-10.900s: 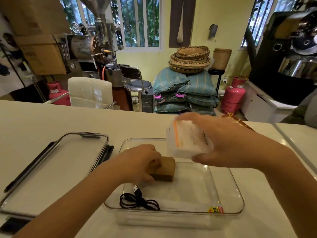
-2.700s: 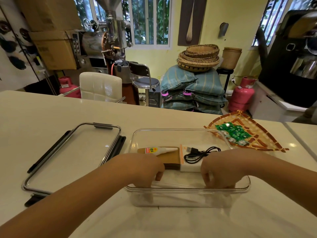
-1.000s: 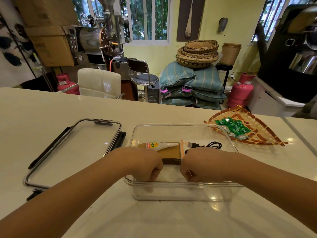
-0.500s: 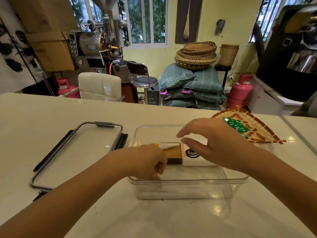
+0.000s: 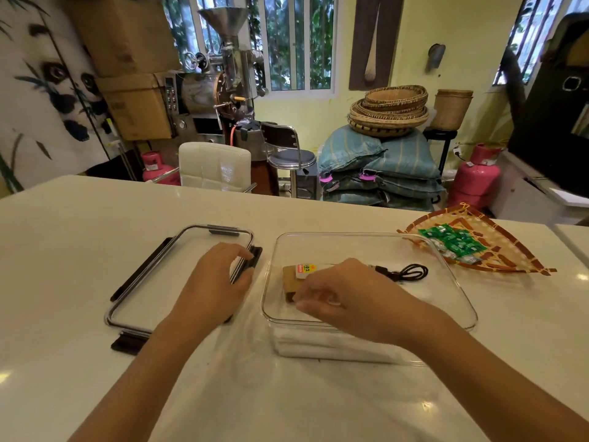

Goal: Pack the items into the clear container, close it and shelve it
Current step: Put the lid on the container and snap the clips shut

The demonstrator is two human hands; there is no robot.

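The box [image 5: 366, 317] and lid [image 5: 178, 269] look like clear shiny plastic, the table [image 5: 287, 393] is smooth and glossy, the tray [image 5: 510, 250] maybe woven straw.

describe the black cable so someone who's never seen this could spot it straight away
On the white counter stands an open clear container. The black cable lies coiled at its far right, beyond the right hand. It is the only thin, looped thing there; the brown box beside it is solid.
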